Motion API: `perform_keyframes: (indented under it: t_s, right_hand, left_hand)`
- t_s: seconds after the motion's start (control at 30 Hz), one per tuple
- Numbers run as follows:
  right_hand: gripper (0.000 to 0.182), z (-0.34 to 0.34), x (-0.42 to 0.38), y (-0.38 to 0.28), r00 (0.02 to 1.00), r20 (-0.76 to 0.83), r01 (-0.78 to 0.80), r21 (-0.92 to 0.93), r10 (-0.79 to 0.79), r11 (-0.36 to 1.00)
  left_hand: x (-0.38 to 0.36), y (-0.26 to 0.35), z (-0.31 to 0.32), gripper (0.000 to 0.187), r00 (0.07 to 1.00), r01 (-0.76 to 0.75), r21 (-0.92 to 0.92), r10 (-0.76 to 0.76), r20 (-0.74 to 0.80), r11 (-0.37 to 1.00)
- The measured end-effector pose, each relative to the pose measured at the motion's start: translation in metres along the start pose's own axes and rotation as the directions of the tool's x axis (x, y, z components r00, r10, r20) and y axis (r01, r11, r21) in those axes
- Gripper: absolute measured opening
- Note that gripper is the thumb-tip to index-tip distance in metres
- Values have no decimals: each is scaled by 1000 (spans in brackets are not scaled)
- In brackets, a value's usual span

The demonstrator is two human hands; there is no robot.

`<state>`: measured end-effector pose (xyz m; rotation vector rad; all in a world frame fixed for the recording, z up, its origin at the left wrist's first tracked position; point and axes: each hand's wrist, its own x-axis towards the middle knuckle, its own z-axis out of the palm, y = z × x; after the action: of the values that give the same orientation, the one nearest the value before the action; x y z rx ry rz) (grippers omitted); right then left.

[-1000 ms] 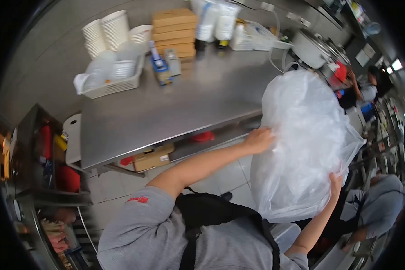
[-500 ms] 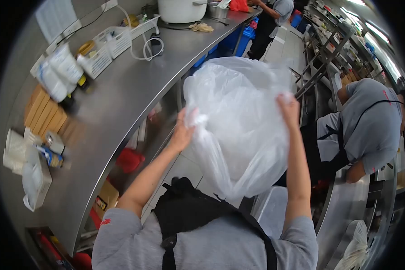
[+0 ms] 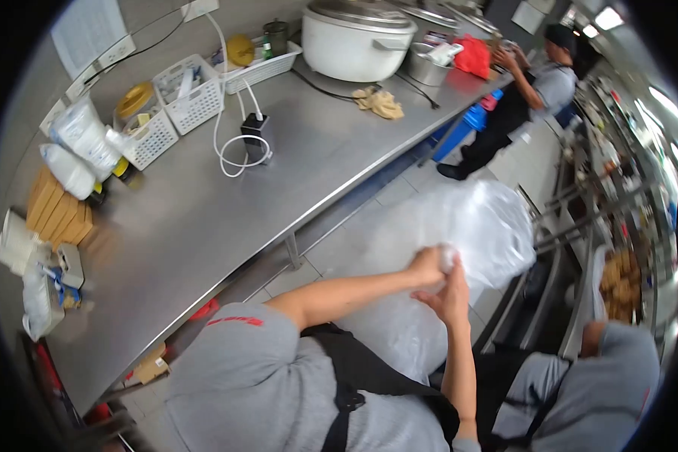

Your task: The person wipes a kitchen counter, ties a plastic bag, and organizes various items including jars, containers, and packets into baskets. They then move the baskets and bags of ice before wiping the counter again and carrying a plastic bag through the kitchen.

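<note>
A large, thin, translucent plastic bag (image 3: 493,230) billows out in front of me above the floor. More of its film hangs below my forearms. My left hand (image 3: 428,267) is closed around a gathered part of the bag. Right beside it, my right hand (image 3: 452,294) grips the same bunched film with its fingers, while its thumb sticks out to the left. The two hands almost touch. Part of the bag is blurred by motion.
To the left runs a steel counter (image 3: 203,218) holding a rice cooker (image 3: 358,45), white baskets (image 3: 192,94), a black charger (image 3: 256,139) and a yellowish cloth (image 3: 379,103). One person (image 3: 554,83) stands at its far end. Another person (image 3: 603,392) bends close on my right.
My hands have come together from either side of the spread bag, bunching it between them. The bag has shifted right, and my view has turned toward the counter.
</note>
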<state>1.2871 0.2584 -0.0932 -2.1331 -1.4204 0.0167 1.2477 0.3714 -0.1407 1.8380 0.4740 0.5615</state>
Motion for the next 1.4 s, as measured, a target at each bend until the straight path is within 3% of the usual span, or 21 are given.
perform_keyframes:
  t_s: [0.03, 0.07, 0.1, 0.13, 0.17, 0.23, 0.27, 0.3, 0.33, 0.37, 0.43, 0.5, 0.6, 0.7, 0.8, 0.93, 1.03, 1.07, 1.13, 1.27, 1.4]
  right_hand:
    - [102, -1, 9, 15, 998, -58, -8, -146, 0, 989]
    - [94, 2, 24, 31, 991, -89, -108, -126, 97, 986]
    - [78, -2, 33, 43, 920, -93, -386, -56, 380, 921]
    - [57, 10, 34, 85, 930, -160, -348, -95, 331, 933]
    - [41, 11, 41, 98, 921, -160, -362, -10, 356, 932]
    - [33, 16, 38, 156, 941, -272, -249, -148, 203, 957]
    - [39, 13, 37, 183, 884, -211, -455, -190, 417, 870]
    - [35, 15, 32, 224, 895, -274, -404, -168, 351, 899]
    - [35, 12, 34, 250, 875, -328, -435, -210, 357, 875]
    - [33, 7, 41, 267, 856, -342, -470, -197, 389, 861]
    - [31, -8, 60, 282, 842, -319, -497, -147, 435, 855]
    - [31, -10, 87, 300, 879, -295, -433, -167, 375, 886]
    - [31, -16, 133, 285, 915, -233, -384, -254, 329, 888]
    - [32, -7, 168, 283, 954, -202, -273, -267, 223, 924]
    - [32, 0, 187, 265, 967, -191, -213, -237, 169, 948]
    - [32, 13, 194, 249, 957, -247, -199, -184, 151, 963]
    - [33, 22, 192, 221, 922, -319, -287, -176, 221, 942]
    - [34, 23, 189, 203, 908, -324, -329, -159, 266, 931]
    - [34, 25, 184, 164, 878, -327, -405, -121, 349, 906]
    - [40, 48, 169, 144, 878, -330, -396, -93, 347, 913]
    - [39, 59, 159, 92, 895, -295, -395, -170, 336, 903]
  left_hand:
    - [16, 3, 8, 47, 995, -24, 22, 22, 95, 999]
    - [29, 10, 4, 44, 981, -50, 40, 42, 189, 998]
    - [42, 15, -4, 49, 923, -108, -3, 101, 372, 994]
    - [52, 21, -17, 54, 827, -156, -57, 162, 539, 986]
    - [61, 15, -27, 59, 863, -278, -13, 256, 436, 960]
    - [69, 2, -40, 70, 862, -486, 126, 450, 234, 865]
    - [77, 10, -70, 84, 949, -315, 252, 298, 104, 915]
    - [82, 10, -105, 86, 897, -186, 541, 366, -246, 820]
    - [76, 11, -152, 86, 818, 40, 565, 298, -493, 824]
    - [70, 4, -193, 88, 593, 380, 708, 431, -680, 595]
    - [44, -1, -262, 98, 258, 674, 454, 390, -884, 583]
    - [29, -15, -310, 105, 144, 899, 253, 303, -942, 358]
    - [22, -19, -352, 85, 187, 966, 146, -186, -965, 212]
    - [26, -31, -364, 64, 274, 959, 245, -254, -928, 140]
    - [22, -20, -367, 53, 456, 886, 425, -188, -870, 184]
    - [2, 12, -382, 57, 565, 733, 425, -126, -816, 532]
    - [-34, 34, -419, 62, 589, 319, 246, 12, -808, 915]
    - [-50, 46, -433, 61, 573, 140, 161, 53, -818, 977]
    - [-93, 91, -466, 59, 713, -13, 29, 29, -700, 1000]
    - [-189, 128, -521, 64, 715, 109, 101, -7, -699, 989]
    - [-274, 84, -564, 63, 542, 590, 203, -197, -817, 782]
